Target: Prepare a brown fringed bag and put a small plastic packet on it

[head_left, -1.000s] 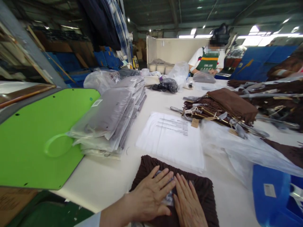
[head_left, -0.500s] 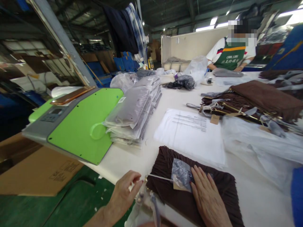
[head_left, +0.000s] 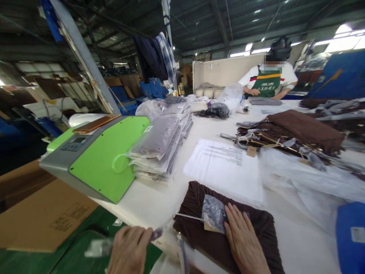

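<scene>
A dark brown fringed bag [head_left: 199,239] lies flat on the table at the near edge. My right hand [head_left: 242,236] presses on it with fingers stretched out, next to a clear plastic packet [head_left: 213,213] with a brown card at its lower edge. A thin pale cord [head_left: 188,217] runs left from the packet. Off the bag's left end, my left hand [head_left: 131,243] is closed, its fingers wrapped round a grey plastic-wrapped strap [head_left: 157,233]. Another wrapped strap piece [head_left: 182,253] hangs by the bag's near edge. A small blurred clear plastic piece [head_left: 98,248] is left of my left hand.
A green and grey machine [head_left: 105,160] stands at left beside stacked bagged goods [head_left: 156,140]. White printed plastic bags [head_left: 222,167] lie beyond the brown bag; more brown bags [head_left: 305,129] are piled right. A co-worker [head_left: 268,80] stands across the table. Cardboard [head_left: 42,205] is at lower left.
My left hand has moved left and down and closed round the wrapped strap, drawing it away from the bag. My right hand stays flat on the bag. The view has tilted up slightly.
</scene>
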A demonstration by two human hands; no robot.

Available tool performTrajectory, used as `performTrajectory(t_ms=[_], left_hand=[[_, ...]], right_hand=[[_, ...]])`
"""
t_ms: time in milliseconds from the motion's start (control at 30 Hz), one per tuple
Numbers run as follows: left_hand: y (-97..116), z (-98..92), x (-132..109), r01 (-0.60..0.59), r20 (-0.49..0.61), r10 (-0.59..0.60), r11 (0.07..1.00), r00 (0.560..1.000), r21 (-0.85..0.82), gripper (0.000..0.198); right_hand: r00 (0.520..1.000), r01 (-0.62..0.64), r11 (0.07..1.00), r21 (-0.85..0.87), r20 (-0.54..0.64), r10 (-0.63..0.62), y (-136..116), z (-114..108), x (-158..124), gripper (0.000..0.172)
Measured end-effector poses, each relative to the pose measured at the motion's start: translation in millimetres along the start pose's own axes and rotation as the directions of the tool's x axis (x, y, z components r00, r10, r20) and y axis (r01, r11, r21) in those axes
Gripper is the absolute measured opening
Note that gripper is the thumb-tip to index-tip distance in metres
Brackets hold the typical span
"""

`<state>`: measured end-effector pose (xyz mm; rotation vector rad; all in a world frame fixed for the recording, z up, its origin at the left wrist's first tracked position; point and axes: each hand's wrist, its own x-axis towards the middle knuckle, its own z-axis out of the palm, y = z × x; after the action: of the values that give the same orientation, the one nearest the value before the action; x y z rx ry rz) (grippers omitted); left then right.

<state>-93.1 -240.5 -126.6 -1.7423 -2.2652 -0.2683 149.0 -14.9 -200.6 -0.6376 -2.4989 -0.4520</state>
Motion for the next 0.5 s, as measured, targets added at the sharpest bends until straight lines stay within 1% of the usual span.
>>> performTrajectory(t_ms=[33,67,100,133,167,200,233,267,300,333,367,400,467,500], left_hand=[[-0.4,-15.2,14.4,-0.021,-0.043,0.025,0.997,0.999,0.074,0.035],[2.8,-28.5,30.3,-0.048,-0.146,0.068,0.99,0.987,0.131,0.032],[9.2,-39.0,46.8,-0.137,-0.183,0.173,0.972,0.968,0.193,0.031],[18.3,-46.2,63.2,-0.243,-0.201,0.296,0.938,0.934,0.248,0.031],[29.1,-49.9,78.5,-0.363,-0.197,0.43,0.881,0.881,0.303,0.032],[40.7,-50.2,92.4,-0.487,-0.176,0.566,0.801,0.806,0.347,0.032],[52.0,-47.5,104.4,-0.596,-0.141,0.679,0.71,0.721,0.375,0.03],[62.2,-42.4,114.5,-0.688,-0.104,0.768,0.618,0.632,0.38,0.029],[70.9,-35.5,122.8,-0.762,-0.066,0.83,0.537,0.554,0.363,0.028],[77.5,-27.6,129.4,-0.818,-0.04,0.87,0.477,0.492,0.322,0.028],[82.0,-19.4,134.7,-0.862,-0.021,0.896,0.434,0.444,0.261,0.027],[84.5,-11.7,138.8,-0.897,-0.007,0.914,0.4,0.406,0.19,0.026],[84.5,0.4,144.8,-0.935,0.019,0.936,0.35,0.351,0.05,0.023],[82.8,4.2,147.0,-0.943,0.032,0.943,0.333,0.332,-0.011,0.023]], right_hand=[[1.0,-0.013,1.0,-0.006,0.01,0.013,-0.6,-0.4,0.1,0.039],[1.0,-0.019,1.0,-0.013,0.014,0.019,-1.3,-1.0,0.5,0.039],[1.0,-0.017,1.0,-0.02,0.014,0.017,-1.8,-2.0,1.4,0.038],[1.0,-0.006,1.0,-0.027,0.009,0.006,-2.2,-3.2,2.6,0.037],[1.0,0.003,0.999,-0.033,-0.001,-0.003,-2.4,-4.5,4.0,0.035],[1.0,0.006,0.999,-0.04,-0.017,-0.007,-2.3,-5.9,5.6,0.035],[0.999,0.002,0.999,-0.045,-0.035,-0.003,-2.0,-7.3,7.1,0.034],[0.999,-0.009,0.999,-0.051,-0.053,0.006,-1.5,-8.5,8.4,0.035],[0.997,-0.02,0.998,-0.054,-0.07,0.016,-1.0,-9.5,9.3,0.036],[0.996,-0.024,0.998,-0.052,-0.083,0.02,-0.4,-10.3,9.8,0.036],[0.996,-0.02,0.999,-0.046,-0.092,0.016,0.0,-10.7,10.0,0.035],[0.995,-0.006,0.999,-0.034,-0.095,0.003,0.1,-10.7,9.9,0.033],[0.997,0.015,1.0,0.02,-0.08,-0.013,-0.4,-9.4,9.4,0.031],[0.998,0.004,0.998,0.059,-0.069,0.0,-1.0,-8.4,9.1,0.031]])
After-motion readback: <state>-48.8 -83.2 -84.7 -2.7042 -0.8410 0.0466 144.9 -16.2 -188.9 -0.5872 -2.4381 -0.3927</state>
